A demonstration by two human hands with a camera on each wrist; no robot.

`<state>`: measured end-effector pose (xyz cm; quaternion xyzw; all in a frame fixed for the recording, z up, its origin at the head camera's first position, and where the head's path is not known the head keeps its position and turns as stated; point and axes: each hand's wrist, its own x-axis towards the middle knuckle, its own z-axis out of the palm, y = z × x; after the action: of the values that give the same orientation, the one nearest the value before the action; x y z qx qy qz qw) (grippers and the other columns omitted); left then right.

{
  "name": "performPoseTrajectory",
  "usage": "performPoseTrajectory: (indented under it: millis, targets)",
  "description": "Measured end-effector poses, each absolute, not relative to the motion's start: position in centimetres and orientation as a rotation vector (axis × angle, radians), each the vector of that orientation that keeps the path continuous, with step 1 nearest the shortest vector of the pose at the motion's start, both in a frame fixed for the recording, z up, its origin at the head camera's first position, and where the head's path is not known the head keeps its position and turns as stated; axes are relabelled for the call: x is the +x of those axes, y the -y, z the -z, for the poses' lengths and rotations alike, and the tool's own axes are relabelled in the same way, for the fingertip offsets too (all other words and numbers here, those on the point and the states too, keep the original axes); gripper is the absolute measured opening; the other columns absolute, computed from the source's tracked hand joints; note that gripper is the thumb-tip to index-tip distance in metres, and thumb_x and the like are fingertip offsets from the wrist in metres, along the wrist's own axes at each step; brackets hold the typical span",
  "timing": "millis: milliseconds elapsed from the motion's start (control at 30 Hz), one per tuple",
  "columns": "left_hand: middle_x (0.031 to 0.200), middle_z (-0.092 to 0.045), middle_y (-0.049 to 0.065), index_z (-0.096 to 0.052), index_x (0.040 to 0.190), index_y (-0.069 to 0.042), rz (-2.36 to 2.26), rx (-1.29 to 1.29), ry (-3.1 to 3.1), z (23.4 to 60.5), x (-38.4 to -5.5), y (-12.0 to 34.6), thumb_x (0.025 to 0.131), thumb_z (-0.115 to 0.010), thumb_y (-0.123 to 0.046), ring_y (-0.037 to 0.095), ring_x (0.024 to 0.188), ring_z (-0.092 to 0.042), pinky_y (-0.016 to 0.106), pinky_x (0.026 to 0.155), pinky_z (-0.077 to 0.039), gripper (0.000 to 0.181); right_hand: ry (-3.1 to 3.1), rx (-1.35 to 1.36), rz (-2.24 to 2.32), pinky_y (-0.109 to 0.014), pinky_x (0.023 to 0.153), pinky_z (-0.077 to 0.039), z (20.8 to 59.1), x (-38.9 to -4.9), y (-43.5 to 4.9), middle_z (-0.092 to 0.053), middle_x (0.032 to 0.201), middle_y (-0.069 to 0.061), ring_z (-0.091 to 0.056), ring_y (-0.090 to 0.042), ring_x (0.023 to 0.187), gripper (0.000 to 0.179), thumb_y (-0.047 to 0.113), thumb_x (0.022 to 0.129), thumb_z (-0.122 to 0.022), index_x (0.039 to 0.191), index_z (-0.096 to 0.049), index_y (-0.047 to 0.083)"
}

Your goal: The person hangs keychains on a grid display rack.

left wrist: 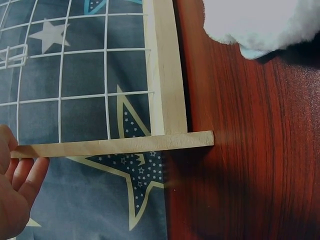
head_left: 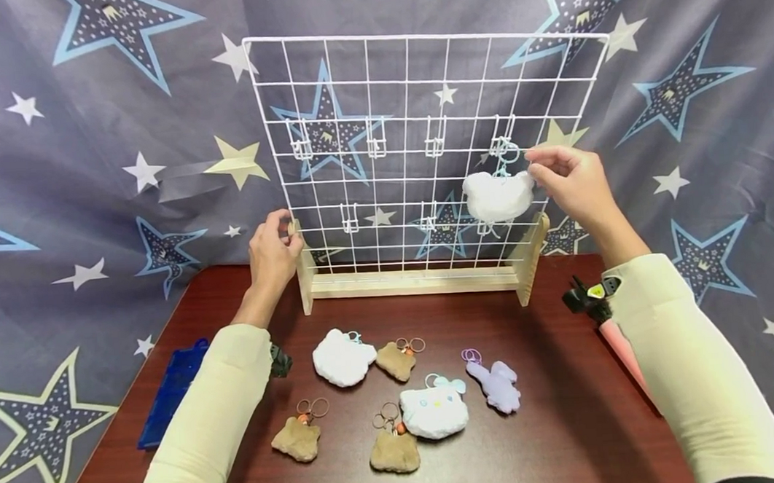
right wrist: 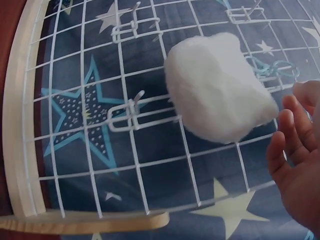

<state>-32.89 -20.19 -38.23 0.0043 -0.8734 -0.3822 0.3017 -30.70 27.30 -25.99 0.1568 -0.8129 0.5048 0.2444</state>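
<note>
A white plush keychain [head_left: 499,196] hangs by its light-blue ring and clasp [head_left: 504,159] from a hook on the right of the white wire grid rack [head_left: 392,178]. My right hand [head_left: 571,181] is beside it, fingers loosely bent, the fingertips close to the ring and the plush's edge. In the right wrist view the plush [right wrist: 215,87] shows its plain back, and the right hand [right wrist: 300,150] holds nothing visible. My left hand [head_left: 274,249] grips the rack's left wooden upright [head_left: 304,275]; the left wrist view shows its fingers [left wrist: 32,182] curled round that wooden piece.
On the table [head_left: 464,463] lie a white plush [head_left: 343,357], a white plush with a face [head_left: 434,413], a purple plush [head_left: 500,387] and brown plush keychains [head_left: 395,452]. A blue tray [head_left: 165,399] lies left. Several wire hooks [head_left: 377,147] sit on the grid.
</note>
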Motion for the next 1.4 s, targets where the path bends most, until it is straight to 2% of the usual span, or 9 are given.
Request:
performPoseTrajectory:
  millis: [167, 467, 700, 867, 967, 1033, 1200, 1400]
  targets:
    - [0.114, -0.070, 0.016, -0.062, 0.130, -0.013, 1.012, 0.009, 2.318, 38.2, -32.9, 20.3, 0.087, -0.066, -0.012, 0.033, 0.100, -0.072, 0.049, 0.092, -0.053, 0.044, 2.266, 0.390, -1.302, -0.012, 0.055, -0.045, 27.4, -30.1, -28.3, -0.065, 0.074, 0.026, -0.056, 0.003, 0.058, 0.025, 0.008, 0.092, -0.070, 0.113, -0.072, -0.005]
    - [0.115, -0.070, 0.017, -0.062, 0.131, -0.012, 1.029, 0.006, 2.317, 38.2, -32.9, 20.3, 0.087, -0.065, -0.012, 0.034, 0.100, -0.074, 0.048, 0.094, -0.053, 0.044, 2.393, 0.392, -1.182, -0.014, 0.055, -0.043, 30.6, -28.2, -29.4, -0.064, 0.072, 0.024, -0.055, 0.003, 0.061, 0.020, 0.012, 0.093, -0.071, 0.109, -0.074, 0.001]
    - [0.114, -0.070, 0.017, -0.062, 0.131, -0.012, 1.020, 0.003, 2.309, 38.3, -33.0, 20.2, 0.087, -0.065, -0.011, 0.034, 0.099, -0.073, 0.049, 0.093, -0.053, 0.044, 2.492, 0.475, -1.178, -0.017, 0.057, -0.045, 33.4, -27.3, -29.5, -0.067, 0.079, 0.021, -0.054, 0.001, 0.063, 0.015, 0.011, 0.094, -0.071, 0.107, -0.075, 0.004]
    - [0.114, -0.070, 0.018, -0.062, 0.131, -0.011, 1.011, 0.000, 2.308, 38.3, -32.9, 20.2, 0.087, -0.065, -0.012, 0.035, 0.099, -0.072, 0.049, 0.093, -0.052, 0.044, 2.529, 0.613, -1.160, -0.015, 0.058, -0.046, 35.6, -27.2, -29.1, -0.074, 0.092, 0.001, -0.056, 0.003, 0.066, 0.015, 0.003, 0.092, -0.070, 0.106, -0.075, 0.002]
    - [0.114, -0.070, 0.018, -0.062, 0.131, -0.011, 1.019, 0.003, 2.312, 38.3, -32.9, 20.2, 0.087, -0.065, -0.012, 0.034, 0.099, -0.072, 0.049, 0.093, -0.052, 0.044, 2.585, 0.643, -1.155, -0.016, 0.058, -0.046, 36.7, -27.0, -28.6, -0.075, 0.097, -0.013, -0.056, 0.004, 0.067, 0.014, 0.005, 0.092, -0.071, 0.106, -0.076, 0.004]
    - [0.114, -0.070, 0.018, -0.062, 0.132, -0.011, 1.025, 0.005, 2.314, 38.3, -32.9, 20.2, 0.087, -0.065, -0.012, 0.034, 0.099, -0.073, 0.049, 0.094, -0.053, 0.044, 2.631, 0.655, -1.150, -0.017, 0.060, -0.047, 37.4, -26.8, -28.3, -0.075, 0.099, -0.015, -0.057, 0.002, 0.069, 0.014, 0.007, 0.093, -0.071, 0.106, -0.076, 0.005]
    - [0.115, -0.070, 0.017, -0.062, 0.132, -0.011, 1.023, 0.009, 2.318, 38.3, -32.9, 20.1, 0.088, -0.065, -0.012, 0.034, 0.099, -0.072, 0.048, 0.094, -0.052, 0.044, 2.713, 0.662, -1.167, -0.022, 0.059, -0.051, 39.2, -26.5, -27.6, -0.075, 0.093, -0.012, -0.060, -0.005, 0.066, 0.014, 0.009, 0.093, -0.071, 0.106, -0.075, 0.006]
    - [0.114, -0.069, 0.017, -0.062, 0.132, -0.012, 1.019, 0.013, 2.319, 38.2, -32.9, 20.1, 0.087, -0.064, -0.012, 0.034, 0.099, -0.072, 0.049, 0.094, -0.052, 0.044, 2.761, 0.748, -1.195, -0.021, 0.071, -0.052, 41.9, -26.2, -26.8, -0.075, 0.090, -0.004, -0.064, -0.002, 0.078, 0.015, 0.008, 0.091, -0.073, 0.105, -0.075, 0.011]
